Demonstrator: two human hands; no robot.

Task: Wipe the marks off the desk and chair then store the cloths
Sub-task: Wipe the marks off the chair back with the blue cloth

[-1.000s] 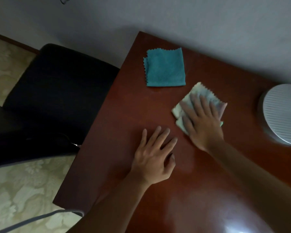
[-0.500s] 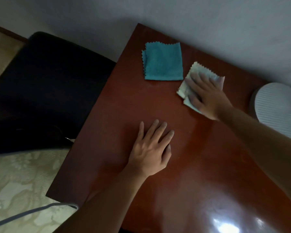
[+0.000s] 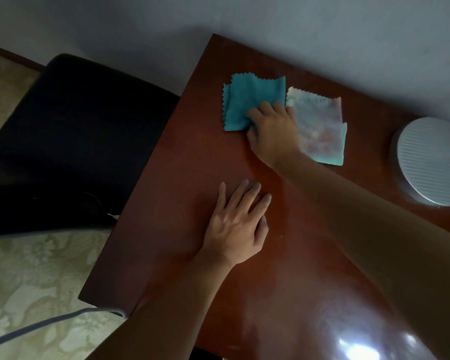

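Observation:
A teal cloth (image 3: 247, 100) lies folded near the far left corner of the reddish-brown desk (image 3: 182, 203). Right beside it lies a pale multicoloured cloth (image 3: 320, 126), flat and released. My right hand (image 3: 273, 131) reaches across, its fingers curled into the teal cloth's right edge, which is bunched up under them. My left hand (image 3: 239, 224) rests flat on the desk's middle, fingers spread, holding nothing. The black chair (image 3: 76, 131) stands to the left of the desk.
A round white ribbed object (image 3: 431, 159) sits at the desk's right edge. The wall runs behind the desk. Patterned beige floor (image 3: 31, 276) shows below left, with a grey cable (image 3: 44, 323) crossing it.
My right hand slid the pale cloth toward the far side, let it go next to the teal cloth, and moved left onto the teal cloth. My left hand stayed put.

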